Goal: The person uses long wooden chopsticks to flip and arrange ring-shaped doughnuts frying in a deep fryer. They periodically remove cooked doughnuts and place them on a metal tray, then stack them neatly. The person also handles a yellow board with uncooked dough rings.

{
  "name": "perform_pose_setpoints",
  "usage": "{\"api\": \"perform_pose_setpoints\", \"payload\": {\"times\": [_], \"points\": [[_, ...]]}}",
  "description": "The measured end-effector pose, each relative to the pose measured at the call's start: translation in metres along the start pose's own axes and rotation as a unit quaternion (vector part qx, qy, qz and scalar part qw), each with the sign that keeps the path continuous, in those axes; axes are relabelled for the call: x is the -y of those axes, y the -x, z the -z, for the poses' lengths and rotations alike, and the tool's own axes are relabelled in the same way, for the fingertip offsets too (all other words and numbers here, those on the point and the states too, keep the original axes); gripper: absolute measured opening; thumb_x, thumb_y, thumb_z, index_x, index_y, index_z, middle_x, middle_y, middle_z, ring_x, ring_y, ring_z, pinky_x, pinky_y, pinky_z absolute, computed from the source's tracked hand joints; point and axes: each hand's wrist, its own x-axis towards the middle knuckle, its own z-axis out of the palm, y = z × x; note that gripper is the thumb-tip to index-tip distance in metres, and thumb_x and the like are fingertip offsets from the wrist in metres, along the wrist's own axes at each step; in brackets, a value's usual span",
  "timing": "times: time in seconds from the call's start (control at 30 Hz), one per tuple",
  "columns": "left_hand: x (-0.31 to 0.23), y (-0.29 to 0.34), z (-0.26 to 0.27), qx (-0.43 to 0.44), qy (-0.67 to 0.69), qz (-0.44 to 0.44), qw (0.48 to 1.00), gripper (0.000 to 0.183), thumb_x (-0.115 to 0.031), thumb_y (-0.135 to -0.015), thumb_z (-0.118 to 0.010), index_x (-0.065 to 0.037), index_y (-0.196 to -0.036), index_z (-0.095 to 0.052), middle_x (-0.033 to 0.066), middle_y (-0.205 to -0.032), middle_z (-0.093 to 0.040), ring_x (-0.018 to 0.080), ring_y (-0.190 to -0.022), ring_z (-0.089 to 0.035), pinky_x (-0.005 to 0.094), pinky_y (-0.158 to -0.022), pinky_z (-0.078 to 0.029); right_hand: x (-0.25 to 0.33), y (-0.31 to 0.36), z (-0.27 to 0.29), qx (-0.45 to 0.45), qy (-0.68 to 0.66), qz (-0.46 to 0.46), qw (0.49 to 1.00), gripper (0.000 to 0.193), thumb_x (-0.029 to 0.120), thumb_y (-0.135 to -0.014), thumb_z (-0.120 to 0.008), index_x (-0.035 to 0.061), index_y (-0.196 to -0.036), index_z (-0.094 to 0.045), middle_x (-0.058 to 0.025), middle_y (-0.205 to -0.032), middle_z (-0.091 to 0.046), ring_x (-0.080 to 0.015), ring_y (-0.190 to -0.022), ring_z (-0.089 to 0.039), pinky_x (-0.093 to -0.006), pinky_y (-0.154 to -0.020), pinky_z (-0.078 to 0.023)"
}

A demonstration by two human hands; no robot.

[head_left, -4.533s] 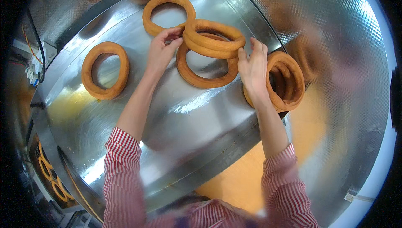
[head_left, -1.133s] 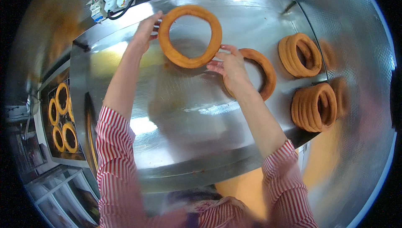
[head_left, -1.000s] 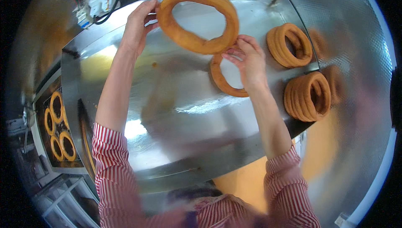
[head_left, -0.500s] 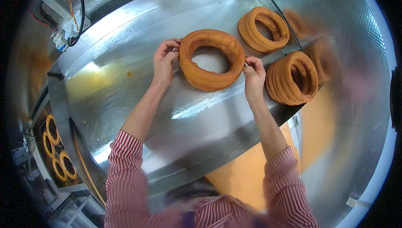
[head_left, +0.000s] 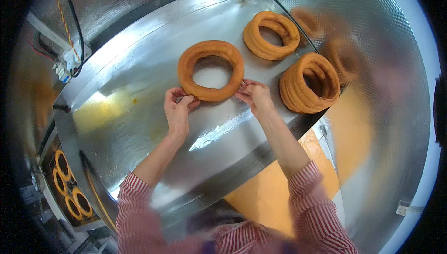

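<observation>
A golden-brown bread ring (head_left: 209,94) lies on a wide metal tray (head_left: 139,137) in front of me; whether another ring is beneath it, I cannot tell. My left hand (head_left: 178,114) pinches its near left edge between thumb and fingers. At the near right edge, my right hand (head_left: 257,98) has its fingers closed against the rim, with the fingertips partly hidden. Just to the right and farther off is a short stack of bread rings (head_left: 253,42). A taller, leaning stack of bread rings (head_left: 293,91) stands by the tray's right edge.
Textured metal walls (head_left: 372,25) rise behind and right, reflecting the stacks. A white connector with wires (head_left: 70,60) hangs at the far left. Several paler rings (head_left: 73,207) lie on a dark tray at lower left. An orange surface (head_left: 265,198) lies below the tray's near edge.
Both hands have slid from the ring's left and right sides to its near edge, closer together. The whole view has shifted, so the stacks appear farther left.
</observation>
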Motion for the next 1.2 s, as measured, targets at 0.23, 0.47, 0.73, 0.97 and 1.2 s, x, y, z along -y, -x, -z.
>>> {"api": "perform_pose_setpoints", "payload": {"times": [0.23,0.47,0.73,0.97,1.2], "points": [[0.002,-0.079,-0.053,-0.037,0.005,-0.058,0.998,0.030,0.000,-0.075,-0.061,-0.002,-0.100,-0.045,0.0068,-0.095,-0.048,0.0168,-0.084,-0.054,0.0310,-0.070,-0.052,0.025,0.032,-0.011,0.082,0.100,0.171,0.977,0.036,-0.008,-0.076,-0.045,-0.0083,-0.112,-0.051,-0.0134,-0.107,-0.055,-0.0232,-0.096,-0.058,-0.0330,-0.080,-0.050],[-0.010,-0.131,-0.085,0.062,-0.241,-0.094,0.964,0.041,-0.006,-0.072,-0.064,-0.001,-0.110,-0.053,0.0056,-0.101,-0.053,0.0139,-0.085,-0.054,0.0260,-0.070,-0.046,-0.015,0.153,0.031,0.035,0.155,0.246,0.956,0.023,-0.006,-0.083,-0.053,-0.0011,-0.105,-0.056,-0.0083,-0.096,-0.059,-0.0139,-0.085,-0.059,-0.0259,-0.071,-0.050],[-0.040,0.075,-0.098,0.343,0.014,0.187,0.920,0.032,-0.017,-0.089,-0.051,0.000,-0.117,-0.049,0.0112,-0.101,-0.057,0.0216,-0.089,-0.060,0.0316,-0.078,-0.051,-0.002,0.201,0.032,-0.024,0.463,0.536,0.705,0.030,0.003,-0.081,-0.061,0.0004,-0.110,-0.055,-0.0162,-0.115,-0.053,-0.0284,-0.104,-0.054,-0.0355,-0.086,-0.044],[-0.148,0.207,0.020,0.284,-0.106,0.044,0.952,0.042,-0.027,-0.091,-0.047,0.001,-0.122,-0.043,0.0147,-0.103,-0.057,0.0213,-0.088,-0.062,0.0320,-0.078,-0.052,-0.033,0.252,0.067,-0.043,0.419,0.519,0.744,0.033,0.009,-0.083,-0.059,-0.0004,-0.114,-0.055,-0.0184,-0.120,-0.053,-0.0303,-0.108,-0.053,-0.0387,-0.095,-0.039],[-0.243,0.329,0.223,-0.024,-0.165,-0.168,0.972,0.038,-0.021,-0.094,-0.039,0.003,-0.124,-0.043,0.0144,-0.112,-0.056,0.0207,-0.094,-0.059,0.0305,-0.086,-0.048,-0.149,0.318,0.023,0.163,0.299,0.481,0.808,0.028,-0.002,-0.073,-0.067,0.0010,-0.100,-0.060,-0.0129,-0.111,-0.059,-0.0221,-0.092,-0.061,-0.0305,-0.082,-0.047]]}}
